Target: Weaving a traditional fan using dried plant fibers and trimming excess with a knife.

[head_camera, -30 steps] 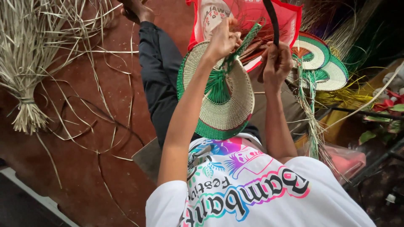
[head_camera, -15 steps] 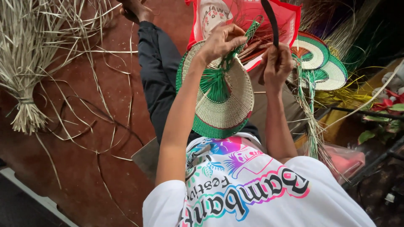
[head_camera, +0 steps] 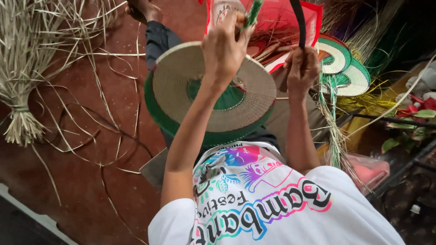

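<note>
Fan (head_camera: 181, 90): round woven piece, tan face with a green centre and green rim; raised above the lap, face tilted toward the camera, in front of the red bag (head_camera: 279, 13).
Fan handle (head_camera: 252, 10): green plaited stem, projecting upward out of the left fist.
Left hand (head_camera: 225, 50): raised on a bent arm; it carries the whole weight of the fan.
Left fingers (head_camera: 234, 25): curled tight around the handle, closed into a fist, no gap visible.
Right hand (head_camera: 302, 68): held beside the fan's right edge, apart from the weave.
Right fingers (head_camera: 299, 52): wrapped shut around the black strap (head_camera: 298, 22) of the bag (the fingertips face away, so the exact pinch cannot be told).
Handling advice: grip the handle close to the disc, so that the wide face does not swing; keep the wrist straight; avoid pressing on the rim, which would probably bend.
Bag advice: hold the strap taut so that the mouth stays wide.
Nearby: two finished fans (head_camera: 338, 56) at the right; a tied bundle of dry straw (head_camera: 20, 77) and loose strips on the red-brown floor (head_camera: 91, 172) at the left.
</note>
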